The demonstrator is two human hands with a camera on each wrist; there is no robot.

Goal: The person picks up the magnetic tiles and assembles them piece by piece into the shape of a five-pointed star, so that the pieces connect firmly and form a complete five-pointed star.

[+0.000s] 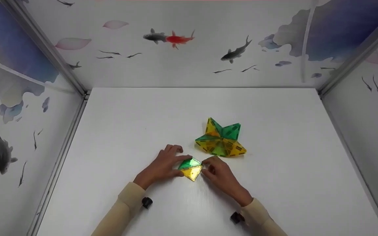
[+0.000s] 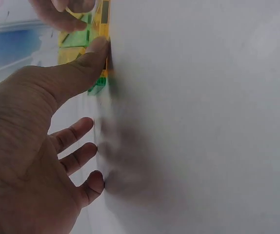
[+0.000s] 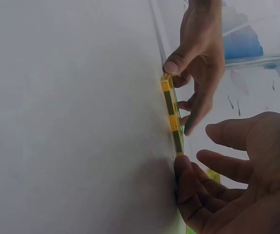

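Observation:
In the head view, two small triangular magnetic tiles, a green one point(image 1: 191, 162) and a yellow one point(image 1: 192, 172), lie edge to edge as a diamond on the table. My left hand point(image 1: 166, 164) grips the pair from the left, thumb on the yellow side and index finger on the green. Its other fingers are spread, as the left wrist view shows. At the diamond's right corner, my right hand point(image 1: 221, 173) pinches the edge with curled fingers. The yellow tile's slotted edge point(image 3: 171, 105) stands out in the right wrist view, between the two hands.
Just behind my right hand sits a star-like build point(image 1: 221, 141) of green and yellow magnetic tiles, its points raised. The white table point(image 1: 126, 121) is walled in by panels with printed fish point(image 1: 236, 50). A small black device point(image 1: 147, 202) hangs by each wrist.

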